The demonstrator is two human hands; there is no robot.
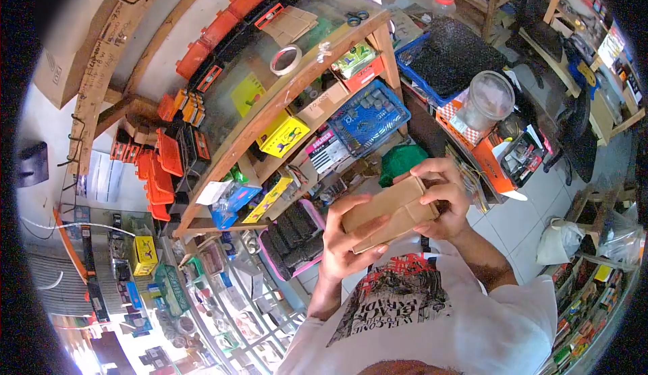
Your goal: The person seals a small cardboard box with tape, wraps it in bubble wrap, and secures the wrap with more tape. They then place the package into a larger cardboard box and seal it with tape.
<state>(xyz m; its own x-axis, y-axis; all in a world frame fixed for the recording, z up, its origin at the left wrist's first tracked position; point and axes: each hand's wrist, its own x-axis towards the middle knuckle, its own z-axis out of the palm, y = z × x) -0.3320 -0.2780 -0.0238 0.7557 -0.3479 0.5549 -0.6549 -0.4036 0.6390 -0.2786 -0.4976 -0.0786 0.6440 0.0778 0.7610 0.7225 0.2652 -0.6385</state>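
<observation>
A small brown cardboard box [386, 214] is held between my two hands, in front of my chest. My left hand [351, 234] wraps round its left end, with fingers over the face and the lower edge. On the right end, my right hand [442, 196] grips the box with its fingers bent over the top corner and side. The box looks closed, and a seam or flap line shows near its right end. Behind the box lies a green plastic bag [403, 163].
A wooden-framed glass counter [229, 135] curves ahead, bearing a tape roll [285, 60], scissors [358, 18] and flat cardboard [290, 25]. Its shelf holds a yellow box [283, 133] and a blue basket [370, 118]. A clear jar [487, 98] stands to the right.
</observation>
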